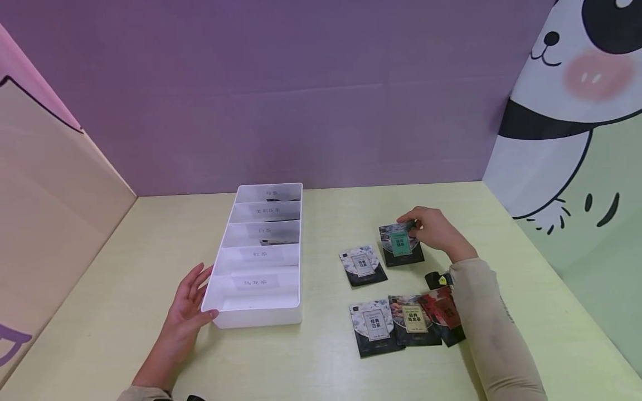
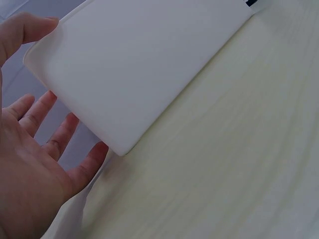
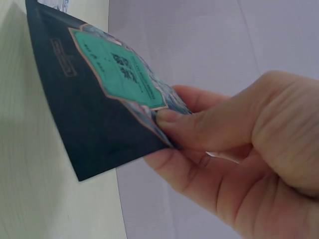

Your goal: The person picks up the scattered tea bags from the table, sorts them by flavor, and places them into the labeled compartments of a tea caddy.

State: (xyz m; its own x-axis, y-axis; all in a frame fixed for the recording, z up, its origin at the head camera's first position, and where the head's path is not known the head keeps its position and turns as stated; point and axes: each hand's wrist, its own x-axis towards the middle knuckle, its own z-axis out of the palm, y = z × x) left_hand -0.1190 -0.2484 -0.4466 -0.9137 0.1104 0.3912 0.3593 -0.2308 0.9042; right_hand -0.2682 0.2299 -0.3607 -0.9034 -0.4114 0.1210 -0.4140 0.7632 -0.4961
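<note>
A white compartment box (image 1: 258,318) with labelled sections stands left of centre. My left hand (image 1: 188,303) holds its near left corner, thumb at the front edge and fingers along the side. In the left wrist view the fingers (image 2: 60,137) are spread against the edge of the white wall. My right hand (image 1: 435,234) pinches a tea sachet with a green label (image 1: 400,245) between thumb and fingers. In the right wrist view the green-labelled sachet is tilted, its dark lower part facing the camera.
A white-labelled sachet (image 1: 363,266) lies left of the right hand. Nearer are another white-labelled sachet (image 1: 376,327), a yellow-labelled one (image 1: 414,319) and a red one (image 1: 443,314), partly behind the right sleeve. Some box sections contain dark sachets (image 1: 278,242). A purple wall (image 1: 311,111) stands behind the table.
</note>
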